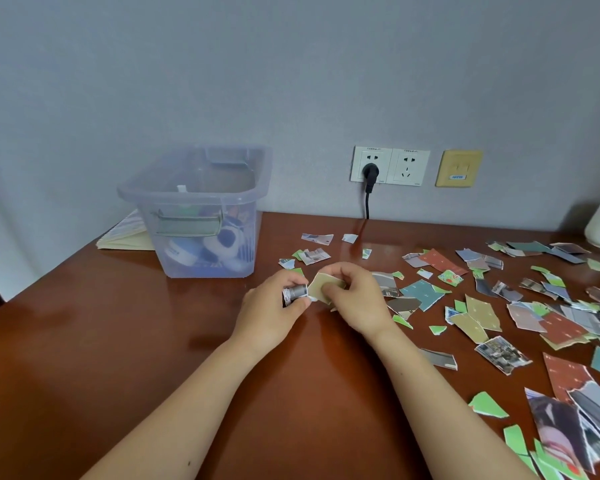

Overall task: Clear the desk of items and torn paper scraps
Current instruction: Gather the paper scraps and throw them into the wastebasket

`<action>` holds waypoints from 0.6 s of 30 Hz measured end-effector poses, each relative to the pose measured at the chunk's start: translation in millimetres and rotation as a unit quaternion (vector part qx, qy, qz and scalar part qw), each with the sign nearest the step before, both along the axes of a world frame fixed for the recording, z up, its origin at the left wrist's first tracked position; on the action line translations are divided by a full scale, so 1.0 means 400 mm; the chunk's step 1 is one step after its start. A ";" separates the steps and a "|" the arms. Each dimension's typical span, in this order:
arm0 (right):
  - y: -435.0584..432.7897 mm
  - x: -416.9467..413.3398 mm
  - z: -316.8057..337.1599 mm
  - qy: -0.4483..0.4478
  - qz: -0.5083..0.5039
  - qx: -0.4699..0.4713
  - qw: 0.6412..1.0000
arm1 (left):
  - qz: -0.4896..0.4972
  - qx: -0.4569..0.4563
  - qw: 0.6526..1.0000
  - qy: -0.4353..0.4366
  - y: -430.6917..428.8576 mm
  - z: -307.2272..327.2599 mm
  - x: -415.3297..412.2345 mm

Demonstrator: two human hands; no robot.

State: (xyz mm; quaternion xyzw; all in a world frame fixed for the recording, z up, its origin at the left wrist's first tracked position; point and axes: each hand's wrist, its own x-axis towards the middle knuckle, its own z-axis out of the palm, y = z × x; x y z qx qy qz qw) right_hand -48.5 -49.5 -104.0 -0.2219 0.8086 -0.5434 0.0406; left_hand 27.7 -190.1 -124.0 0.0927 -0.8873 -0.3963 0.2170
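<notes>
Left hand [274, 303], in front of the translucent bluish plastic bin [201, 216]: fingers curled round a wad of gathered paper scraps [296, 294]. Right hand [355, 299] pinches an olive-tan torn scrap [317, 287]. Loose coloured paper scraps [482, 313] strewn right of the bin on the reddish-brown wooden desk [118, 341].

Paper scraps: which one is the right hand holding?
The olive-tan scrap, pinched by the right hand beside the left hand, which grips a grey wad of scraps; all others lie loose on the desk.
</notes>
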 end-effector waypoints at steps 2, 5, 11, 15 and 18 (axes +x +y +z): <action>0.001 0.002 0.007 -0.043 -0.013 -0.069 0.997 | -0.006 0.094 0.995 0.025 0.000 0.004 -0.002; 0.003 0.012 0.025 -0.151 -0.035 -0.182 0.971 | 0.003 0.163 0.985 0.050 0.004 0.017 -0.004; 0.014 0.012 0.052 -0.342 -0.062 -0.295 0.890 | 0.009 0.444 0.895 0.039 0.015 0.062 0.007; 0.020 0.014 0.062 -0.398 -0.024 -0.280 0.873 | -0.007 0.680 0.733 0.027 0.026 0.097 0.014; 0.026 0.018 0.070 -0.352 0.004 -0.206 0.913 | -0.056 0.788 0.613 0.008 0.020 0.097 0.022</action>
